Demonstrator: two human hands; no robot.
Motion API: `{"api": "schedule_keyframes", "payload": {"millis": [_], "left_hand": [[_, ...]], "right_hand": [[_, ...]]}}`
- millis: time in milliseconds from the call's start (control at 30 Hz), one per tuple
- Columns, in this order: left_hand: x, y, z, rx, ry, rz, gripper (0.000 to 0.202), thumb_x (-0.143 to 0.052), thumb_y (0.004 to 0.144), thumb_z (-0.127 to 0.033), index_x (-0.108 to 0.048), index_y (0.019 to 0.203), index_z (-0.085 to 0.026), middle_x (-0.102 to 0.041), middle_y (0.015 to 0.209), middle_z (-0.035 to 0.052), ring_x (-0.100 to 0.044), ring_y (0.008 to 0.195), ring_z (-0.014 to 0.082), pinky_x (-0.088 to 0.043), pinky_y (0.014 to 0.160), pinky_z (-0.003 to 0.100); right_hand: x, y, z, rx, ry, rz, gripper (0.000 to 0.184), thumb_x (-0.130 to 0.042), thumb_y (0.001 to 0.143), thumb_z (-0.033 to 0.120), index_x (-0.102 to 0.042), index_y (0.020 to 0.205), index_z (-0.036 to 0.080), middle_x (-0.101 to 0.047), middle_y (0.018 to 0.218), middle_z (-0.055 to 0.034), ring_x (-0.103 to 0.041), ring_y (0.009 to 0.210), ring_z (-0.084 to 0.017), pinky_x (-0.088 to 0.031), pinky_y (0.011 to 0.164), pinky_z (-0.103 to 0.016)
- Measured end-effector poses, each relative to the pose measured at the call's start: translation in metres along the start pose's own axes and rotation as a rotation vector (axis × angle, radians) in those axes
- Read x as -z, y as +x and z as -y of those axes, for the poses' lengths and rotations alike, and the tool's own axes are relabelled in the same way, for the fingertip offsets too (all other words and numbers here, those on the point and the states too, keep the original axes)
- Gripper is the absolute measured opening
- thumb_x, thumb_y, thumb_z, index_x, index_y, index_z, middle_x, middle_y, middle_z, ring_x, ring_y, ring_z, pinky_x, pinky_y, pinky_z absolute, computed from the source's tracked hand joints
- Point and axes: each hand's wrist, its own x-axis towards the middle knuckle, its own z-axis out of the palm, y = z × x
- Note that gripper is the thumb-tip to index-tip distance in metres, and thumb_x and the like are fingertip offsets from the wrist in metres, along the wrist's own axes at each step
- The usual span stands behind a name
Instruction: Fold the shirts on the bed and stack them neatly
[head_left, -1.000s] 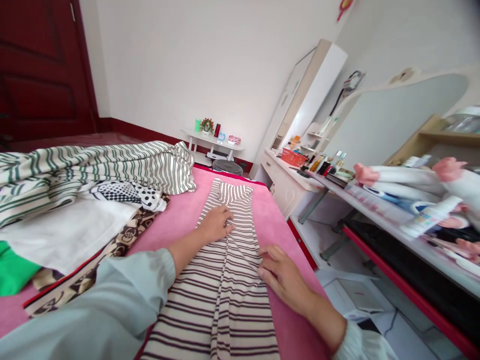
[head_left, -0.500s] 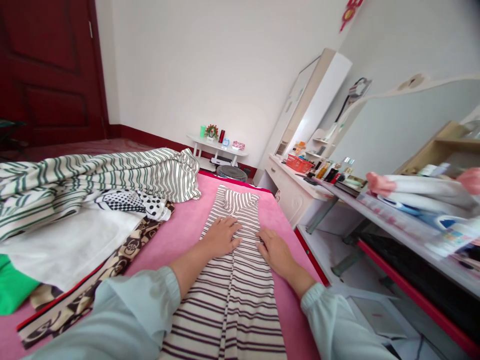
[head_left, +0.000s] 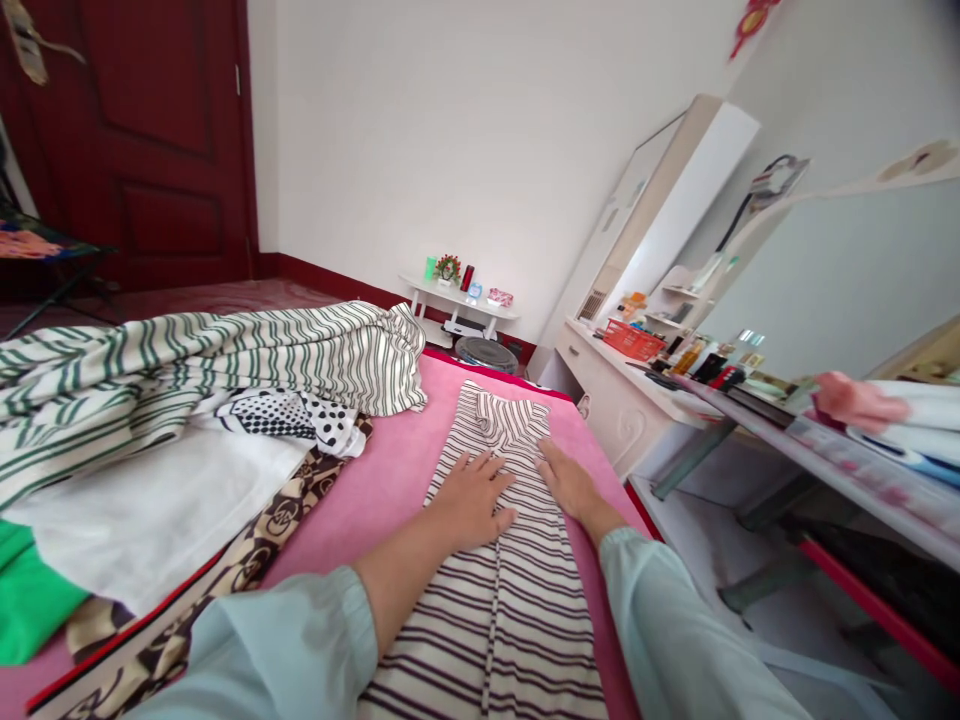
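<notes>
A cream garment with dark stripes point(head_left: 517, 620) lies lengthwise on a pink bed cover point(head_left: 375, 480). My left hand point(head_left: 472, 500) rests flat on it with fingers spread, open. My right hand point(head_left: 566, 480) lies flat beside it on the garment's right half, fingers stretched toward the far end. Both hands press the cloth near its upper part, close together. Pale green sleeves cover both forearms.
A heap of clothes lies to the left: a green-striped piece point(head_left: 187, 360), a dotted one point(head_left: 300, 415), white cloth point(head_left: 150, 510), a brown patterned cloth point(head_left: 262, 535). A dressing table point(head_left: 615, 395) with bottles and a shelf point(head_left: 862, 450) stand right. A dark red door point(head_left: 150, 140) is far left.
My right hand slid up the striped garment from its right edge to lie next to my left hand. The view has turned a little to the left.
</notes>
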Motion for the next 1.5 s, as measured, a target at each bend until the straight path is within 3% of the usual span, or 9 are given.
{"api": "schedule_keyframes", "payload": {"millis": [167, 467, 633, 733, 833, 1033, 1300, 1400, 1500], "left_hand": [[0.001, 0.000, -0.001, -0.004, -0.007, 0.006, 0.050, -0.046, 0.087, -0.047, -0.049, 0.132, -0.027, -0.040, 0.147, 0.0062, -0.027, 0.138, 0.0297, -0.016, 0.112, 0.053], [0.000, 0.000, 0.000, 0.009, -0.009, -0.004, 0.050, -0.044, 0.088, -0.049, -0.048, 0.133, -0.027, -0.038, 0.148, 0.0059, -0.027, 0.138, 0.0292, -0.015, 0.113, 0.053], [0.003, 0.001, -0.002, 0.014, -0.004, 0.017, 0.052, -0.045, 0.087, -0.048, -0.048, 0.133, -0.025, -0.038, 0.148, 0.0080, -0.027, 0.138, 0.0303, -0.017, 0.112, 0.054], [0.005, 0.001, -0.002, 0.000, 0.001, 0.006, 0.051, -0.043, 0.088, -0.048, -0.049, 0.133, -0.024, -0.039, 0.147, 0.0079, -0.028, 0.137, 0.0302, -0.016, 0.113, 0.053], [0.006, 0.000, -0.001, -0.004, -0.002, 0.010, 0.052, -0.041, 0.089, -0.049, -0.048, 0.134, -0.023, -0.038, 0.148, 0.0075, -0.027, 0.138, 0.0303, -0.015, 0.113, 0.053], [0.007, 0.001, -0.001, 0.003, -0.008, 0.045, 0.054, -0.039, 0.089, -0.050, -0.047, 0.135, -0.022, -0.033, 0.150, 0.0079, -0.023, 0.140, 0.0297, -0.014, 0.114, 0.052], [0.005, -0.001, 0.000, 0.027, -0.032, 0.004, 0.057, -0.042, 0.088, -0.051, -0.045, 0.136, -0.020, -0.027, 0.152, 0.0139, -0.022, 0.140, 0.0295, -0.014, 0.114, 0.051], [0.002, 0.000, 0.002, 0.045, -0.035, 0.002, 0.063, -0.042, 0.087, -0.053, -0.040, 0.139, -0.018, -0.025, 0.152, 0.0173, -0.020, 0.141, 0.0297, -0.014, 0.114, 0.049], [-0.002, 0.001, 0.003, 0.047, -0.038, 0.014, 0.066, -0.042, 0.087, -0.053, -0.036, 0.142, -0.016, -0.026, 0.152, 0.0175, -0.020, 0.141, 0.0306, -0.013, 0.114, 0.050]], "right_hand": [[0.006, 0.044, -0.003, -0.215, -0.128, 0.041, 0.034, -0.042, 0.091, 0.032, -0.068, 0.097, 0.012, -0.068, 0.101, -0.0191, -0.062, 0.098, -0.030, -0.041, 0.088, -0.042], [-0.028, 0.086, 0.023, -0.109, -0.081, 0.036, 0.045, -0.028, 0.097, 0.034, -0.049, 0.133, 0.018, -0.046, 0.141, -0.0116, -0.042, 0.128, -0.023, -0.034, 0.101, -0.037], [-0.024, 0.110, 0.040, -0.214, -0.120, 0.060, 0.041, -0.041, 0.091, 0.034, -0.061, 0.115, 0.006, -0.063, 0.114, -0.0244, -0.056, 0.110, -0.036, -0.033, 0.095, -0.056], [-0.022, 0.111, 0.056, -0.148, -0.130, -0.026, 0.047, -0.039, 0.092, 0.040, -0.050, 0.128, 0.012, -0.061, 0.120, -0.0208, -0.050, 0.118, -0.033, -0.026, 0.101, -0.054], [-0.030, 0.104, 0.053, -0.087, -0.095, -0.060, 0.041, -0.034, 0.095, 0.039, -0.049, 0.129, 0.022, -0.060, 0.125, -0.0120, -0.053, 0.116, -0.024, -0.036, 0.096, -0.037], [-0.042, 0.113, 0.026, -0.255, -0.112, -0.072, 0.029, -0.044, 0.090, 0.025, -0.063, 0.106, 0.012, -0.067, 0.102, -0.0166, -0.060, 0.100, -0.026, -0.044, 0.082, -0.033], [-0.046, 0.118, 0.037, -0.397, -0.130, -0.245, 0.032, -0.037, 0.087, 0.015, -0.059, 0.108, 0.004, -0.059, 0.109, -0.0237, -0.055, 0.105, -0.032, -0.044, 0.080, -0.039], [-0.047, 0.114, 0.037, -0.313, -0.084, -0.283, 0.037, -0.031, 0.092, 0.020, -0.056, 0.116, 0.007, -0.055, 0.119, -0.0228, -0.048, 0.114, -0.033, -0.039, 0.091, -0.045], [-0.049, 0.112, 0.030, -0.060, 0.048, -0.150, 0.043, -0.027, 0.096, 0.034, -0.055, 0.123, 0.015, -0.055, 0.127, -0.0148, -0.047, 0.119, -0.028, -0.034, 0.099, -0.041]]}}
